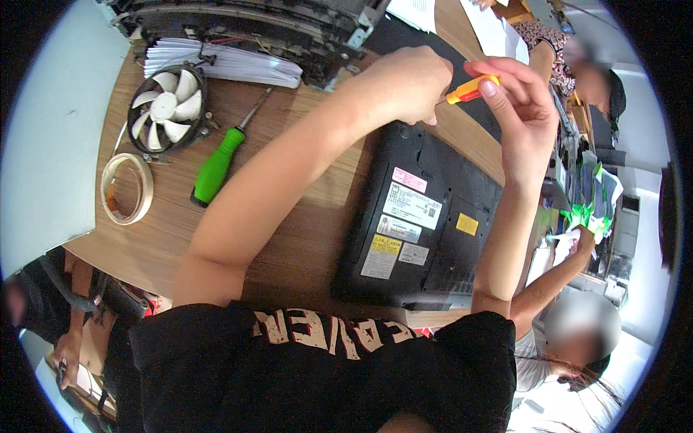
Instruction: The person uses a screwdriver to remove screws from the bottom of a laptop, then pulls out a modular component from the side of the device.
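My right hand pinches the yellow and red handle of a small screwdriver between thumb and fingers. Its thin shaft points left toward my left hand, which is closed, with its knuckles up. Whatever the left fingers hold at the screwdriver's tip is hidden. Both hands are raised over the far edge of a black laptop, which lies bottom side up on the wooden table. White, pink, yellow and grey labels cover part of its underside.
Left of my left arm lie a green-handled screwdriver, a white-bladed fan and a tape roll. Behind them stand a paper stack and a dark machine frame. Other people sit at the right and lower left.
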{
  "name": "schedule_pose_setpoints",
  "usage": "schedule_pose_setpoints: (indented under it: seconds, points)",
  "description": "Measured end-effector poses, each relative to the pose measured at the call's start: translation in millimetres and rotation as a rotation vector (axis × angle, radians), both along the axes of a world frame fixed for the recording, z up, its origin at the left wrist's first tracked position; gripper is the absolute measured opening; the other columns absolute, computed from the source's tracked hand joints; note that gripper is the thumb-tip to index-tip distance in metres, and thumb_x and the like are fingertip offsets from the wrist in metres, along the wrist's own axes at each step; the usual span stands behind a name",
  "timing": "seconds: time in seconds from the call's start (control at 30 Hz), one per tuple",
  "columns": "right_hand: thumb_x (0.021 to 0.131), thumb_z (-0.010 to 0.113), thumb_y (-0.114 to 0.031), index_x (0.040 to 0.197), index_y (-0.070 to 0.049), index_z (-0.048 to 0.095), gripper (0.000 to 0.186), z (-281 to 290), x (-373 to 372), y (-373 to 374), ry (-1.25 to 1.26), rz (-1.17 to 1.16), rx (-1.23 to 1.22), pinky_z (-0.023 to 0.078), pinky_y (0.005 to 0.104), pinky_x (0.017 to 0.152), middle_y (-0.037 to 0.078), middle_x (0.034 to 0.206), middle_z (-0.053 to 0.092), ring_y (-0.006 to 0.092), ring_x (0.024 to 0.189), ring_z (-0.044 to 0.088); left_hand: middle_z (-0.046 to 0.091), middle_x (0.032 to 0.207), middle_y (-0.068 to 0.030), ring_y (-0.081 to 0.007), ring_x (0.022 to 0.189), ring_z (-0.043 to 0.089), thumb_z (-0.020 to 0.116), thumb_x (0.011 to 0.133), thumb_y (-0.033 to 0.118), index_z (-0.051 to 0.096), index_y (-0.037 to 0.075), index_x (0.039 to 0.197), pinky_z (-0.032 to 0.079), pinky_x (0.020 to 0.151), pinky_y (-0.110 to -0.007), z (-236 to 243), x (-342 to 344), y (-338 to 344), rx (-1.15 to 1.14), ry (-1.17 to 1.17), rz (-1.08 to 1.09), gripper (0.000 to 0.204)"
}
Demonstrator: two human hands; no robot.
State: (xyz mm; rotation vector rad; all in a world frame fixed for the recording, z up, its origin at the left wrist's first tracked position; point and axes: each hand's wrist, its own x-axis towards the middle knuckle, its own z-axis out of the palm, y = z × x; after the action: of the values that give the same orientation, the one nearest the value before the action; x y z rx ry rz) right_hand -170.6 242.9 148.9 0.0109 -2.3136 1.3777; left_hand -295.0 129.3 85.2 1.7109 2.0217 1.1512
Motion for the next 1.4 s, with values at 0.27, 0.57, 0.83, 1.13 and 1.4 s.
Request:
schedule_pose_setpoints:
  seconds: [0.27,0.57,0.83,1.13,1.4]
  points:
    - [0.097,0.049,-0.002,0.122,0.004,0.055,0.027,0,-7,-4,-0.071,-0.051,0.135,0.047,0.0286,0.095,0.012,0.121,0.062,0.0194,0.111,0.06,0.068,0.072,-0.018,-0.0292,0.073,0.069,0.068,0.082,0.016,0.07,0.0,0.084,0.052,0.067,-0.039,7,-5,-5,-0.058,0.025,-0.011,0.017]
    - [0.073,0.081,-0.02,0.086,-0.004,0.067,0.025,-6,0,-3,0.065,-0.414,0.363,0.048,0.0244,0.063,0.004,0.08,0.065,0.0103,0.072,0.061,0.066,0.066,-0.0148,-0.0258,0.061,0.067,0.071,0.078,0.019,0.071,0.0,0.077,0.05,0.06,-0.037,1,0,-2,-0.008,-0.037,-0.015,0.018]
    - [0.073,0.072,-0.002,0.107,-0.006,0.063,0.036,-4,-1,-15,0.178,-0.238,0.299,0.054,0.0334,0.076,0.011,0.097,0.066,0.0246,0.083,0.067,0.067,0.075,-0.0191,-0.0305,0.071,0.068,0.073,0.077,0.021,0.069,0.0,0.084,0.052,0.066,-0.039,17,-5,-6,-0.176,-0.007,0.002,0.023]
    - [0.073,0.069,-0.006,0.08,-0.002,0.059,0.013,3,19,3,0.056,-0.066,0.321,0.053,0.0307,0.067,0.009,0.077,0.065,0.0214,0.072,0.066,0.07,0.084,-0.0186,-0.0267,0.08,0.07,0.072,0.078,0.009,0.068,-0.003,0.094,0.054,0.073,-0.035,15,-4,-4,-0.25,-0.078,-0.189,0.02]
    - [0.079,0.074,-0.023,0.082,-0.003,0.06,0.024,1,23,0,0.036,-0.321,0.563,0.05,0.0366,0.059,0.012,0.072,0.061,0.03,0.068,0.064,0.068,0.075,-0.0161,-0.0228,0.066,0.068,0.076,0.074,0.009,0.067,-0.005,0.086,0.053,0.064,-0.031,5,-6,-2,-0.177,-0.018,-0.13,0.021]
